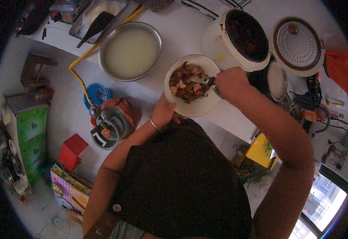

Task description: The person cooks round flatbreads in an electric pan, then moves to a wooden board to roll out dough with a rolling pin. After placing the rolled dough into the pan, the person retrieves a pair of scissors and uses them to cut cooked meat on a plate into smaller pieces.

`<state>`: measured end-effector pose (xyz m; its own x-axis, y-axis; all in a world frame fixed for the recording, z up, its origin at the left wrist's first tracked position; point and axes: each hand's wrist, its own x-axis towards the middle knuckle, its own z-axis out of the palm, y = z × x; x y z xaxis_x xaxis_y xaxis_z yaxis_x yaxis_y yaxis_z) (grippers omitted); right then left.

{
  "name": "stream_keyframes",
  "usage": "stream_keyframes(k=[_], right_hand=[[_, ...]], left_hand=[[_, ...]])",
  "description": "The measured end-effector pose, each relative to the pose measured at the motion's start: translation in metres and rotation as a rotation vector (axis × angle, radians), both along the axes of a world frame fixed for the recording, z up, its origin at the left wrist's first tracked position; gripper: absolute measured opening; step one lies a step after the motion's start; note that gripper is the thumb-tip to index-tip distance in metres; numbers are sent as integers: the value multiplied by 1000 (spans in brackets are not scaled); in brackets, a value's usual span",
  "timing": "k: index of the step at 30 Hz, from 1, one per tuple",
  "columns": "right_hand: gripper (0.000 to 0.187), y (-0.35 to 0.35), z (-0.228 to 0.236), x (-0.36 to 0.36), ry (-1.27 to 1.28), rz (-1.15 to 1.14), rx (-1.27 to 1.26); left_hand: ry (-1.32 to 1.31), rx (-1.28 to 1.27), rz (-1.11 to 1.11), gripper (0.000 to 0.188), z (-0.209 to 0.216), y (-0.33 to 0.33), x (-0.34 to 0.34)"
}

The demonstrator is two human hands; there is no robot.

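A cream-white bowl [206, 107] with chunks of browned, cooked meat [188, 85] is at the counter's near edge. My left hand [164, 111] grips its near-left rim; a bangle circles that wrist. My right hand [231, 81] is closed around the dark handles of what look like kitchen scissors [201, 79]. Their metal blades point left into the meat, and the tips are hidden among the pieces. Just beyond the bowl stands an open rice cooker [217, 40], its dark pot holding more brown food.
A steel basin [102, 59] of cloudy pale liquid sits left on the counter. The cooker's raised lid [297, 47] is at right, near a red bag [339, 69]. Below left, a yellow hose [76, 63] runs to a gas cylinder [118, 119] beside a blue bucket [96, 93].
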<state>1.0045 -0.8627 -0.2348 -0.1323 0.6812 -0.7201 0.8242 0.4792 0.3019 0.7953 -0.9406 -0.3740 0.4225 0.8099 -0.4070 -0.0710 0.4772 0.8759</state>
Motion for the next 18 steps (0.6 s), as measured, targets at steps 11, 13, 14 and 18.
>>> stream_keyframes(k=[11, 13, 14, 18], right_hand=[[10, -3, -25, 32, 18, 238, 576], [12, -2, -24, 26, 37, 88, 321], [12, -3, -24, 23, 32, 91, 270], [13, -7, -5, 17, -44, -8, 170]], left_hand=[[-66, -34, -14, 47, 16, 3, -2], [4, -25, -16, 46, 21, 4, -3], [24, -43, -18, 46, 22, 5, -3], [14, -230, -43, 46, 35, 8, -5]])
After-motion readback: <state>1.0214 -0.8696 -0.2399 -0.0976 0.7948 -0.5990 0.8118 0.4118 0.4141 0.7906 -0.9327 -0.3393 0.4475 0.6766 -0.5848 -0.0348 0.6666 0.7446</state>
